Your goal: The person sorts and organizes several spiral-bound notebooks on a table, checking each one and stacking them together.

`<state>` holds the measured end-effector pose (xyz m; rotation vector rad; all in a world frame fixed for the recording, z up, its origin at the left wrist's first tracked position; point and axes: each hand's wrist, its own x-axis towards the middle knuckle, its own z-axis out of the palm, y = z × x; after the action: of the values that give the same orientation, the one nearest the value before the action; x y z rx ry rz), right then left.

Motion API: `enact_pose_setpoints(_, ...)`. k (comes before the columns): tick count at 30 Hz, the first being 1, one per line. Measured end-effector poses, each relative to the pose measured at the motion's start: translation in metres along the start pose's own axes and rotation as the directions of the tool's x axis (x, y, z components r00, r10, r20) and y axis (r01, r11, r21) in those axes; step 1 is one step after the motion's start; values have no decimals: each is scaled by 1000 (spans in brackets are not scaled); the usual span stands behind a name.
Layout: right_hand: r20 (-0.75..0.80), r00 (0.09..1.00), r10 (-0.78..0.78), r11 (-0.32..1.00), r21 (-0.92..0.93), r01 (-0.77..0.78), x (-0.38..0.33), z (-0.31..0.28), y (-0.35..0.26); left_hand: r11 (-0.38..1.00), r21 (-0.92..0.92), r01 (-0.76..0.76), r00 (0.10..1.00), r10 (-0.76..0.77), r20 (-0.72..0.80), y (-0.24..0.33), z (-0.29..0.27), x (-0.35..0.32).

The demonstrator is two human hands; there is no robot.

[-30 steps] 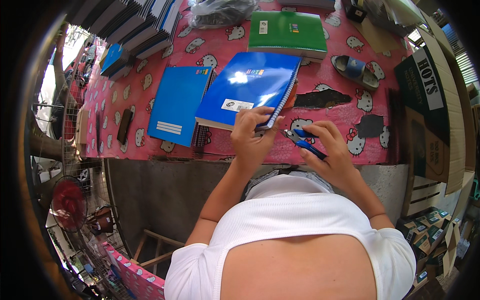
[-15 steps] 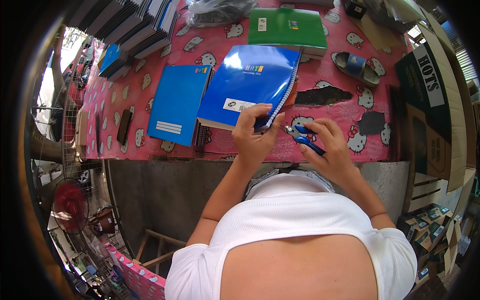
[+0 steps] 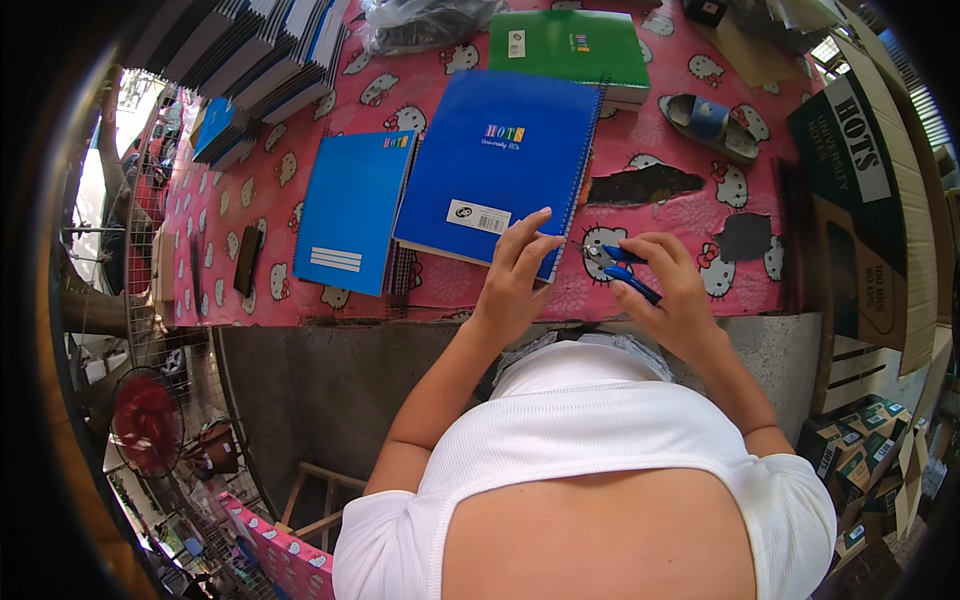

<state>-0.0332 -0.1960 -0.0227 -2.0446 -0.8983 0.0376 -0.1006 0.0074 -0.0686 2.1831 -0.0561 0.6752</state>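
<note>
A dark blue spiral notebook [image 3: 500, 165] lies flat on top of others on the table, its coil along the right edge. My left hand [image 3: 516, 282] is over its lower right corner, fingers stretched out and apart, holding nothing. My right hand [image 3: 672, 292] is closed round the blue handles of small pliers [image 3: 632, 280], just right of the notebook's coil; the jaws are hard to make out. To the left lies a lighter blue notebook [image 3: 355, 205] on a spiral-bound stack. A green notebook [image 3: 570, 50] tops a pile behind.
Stacks of notebooks [image 3: 240, 50] stand at the far left. A clear plastic bag [image 3: 425, 25] lies at the back. A blue and grey slipper [image 3: 708, 125] rests right of the green pile. Cardboard boxes [image 3: 850, 210] line the right side. The pink tablecloth [image 3: 275, 240] has torn patches.
The dark blue notebook's raised coil edge has come down flat. My left fingers have let go of its corner and spread. The pliers have drawn slightly right, away from the coil.
</note>
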Motion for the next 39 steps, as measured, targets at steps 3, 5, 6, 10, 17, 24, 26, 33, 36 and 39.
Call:
enact_pose_setpoints(3,15,998,60,998,12,-60,-1,-3,1,981,11,-194,981,194,-5,-12,-6,-5)
enact_pose_setpoints(5,7,999,33,999,-17,-33,-1,-3,3,969,27,-244,968,245,-51,-13,-5,0)
enact_pose_setpoints(6,4,999,36,999,-16,-36,-2,-2,3,955,47,-293,950,296,-101,-13,-4,2)
enact_pose_setpoints(10,16,1000,-4,1000,1,4,-7,6,-3,973,-21,-232,961,225,-160,-12,1,1)
enact_pose_setpoints(17,19,1000,-5,1000,25,5,-9,12,-1,993,-89,-75,995,69,-71,-10,-4,-3)
enact_pose_setpoints(24,5,1000,-3,1000,5,3,-11,14,4,939,107,-326,941,333,-57,-21,-10,4)
enact_pose_setpoints(26,13,1000,-2,1000,15,2,-11,14,3,946,117,-302,946,312,-84,-18,-7,6)
enact_pose_setpoints(33,-40,999,-37,999,11,37,-9,19,-5,973,57,-224,951,231,-203,-14,-3,12)
enact_pose_setpoints(36,-42,996,-77,995,-70,74,-5,18,-14,962,98,-257,939,272,-210,-14,0,10)
enact_pose_setpoints(39,-38,995,-94,983,-162,87,-3,17,-17,961,100,-257,938,274,-211,-13,1,9)
